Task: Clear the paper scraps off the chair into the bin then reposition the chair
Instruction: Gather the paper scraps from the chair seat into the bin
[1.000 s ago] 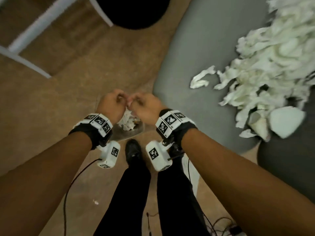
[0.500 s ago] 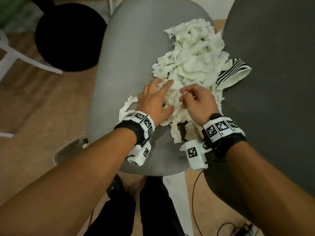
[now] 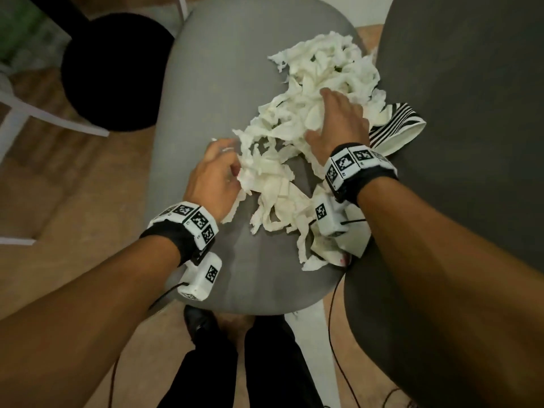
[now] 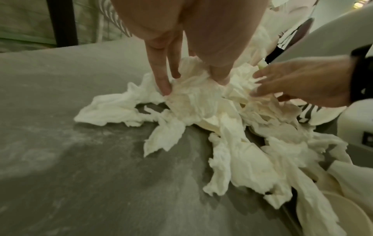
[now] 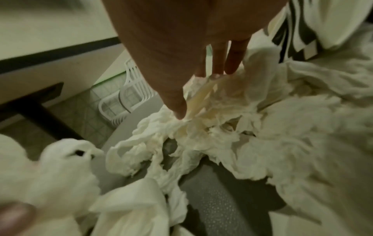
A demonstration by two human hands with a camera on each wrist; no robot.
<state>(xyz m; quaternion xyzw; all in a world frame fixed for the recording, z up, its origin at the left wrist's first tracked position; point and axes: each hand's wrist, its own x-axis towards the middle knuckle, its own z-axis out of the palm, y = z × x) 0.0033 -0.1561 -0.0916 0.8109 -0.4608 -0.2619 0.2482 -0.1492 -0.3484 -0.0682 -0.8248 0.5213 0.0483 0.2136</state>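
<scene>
A heap of torn white paper scraps lies on the grey chair seat. My left hand is at the heap's left edge. Its straight fingers and thumb press down either side of a wad of scraps. My right hand lies flat and spread on top of the heap, fingers dipping into the scraps. The right hand also shows in the left wrist view, hovering over the pile. The bin is out of view.
A black-and-white striped paper piece lies at the heap's right edge against a dark grey surface. A black round stool and white chair legs stand to the left on the wooden floor. My legs are below the seat's near edge.
A second ago both hands were low over the floor beside the chair. They came up onto the heap; since then the right hand has slid farther over it and the left to its left edge.
</scene>
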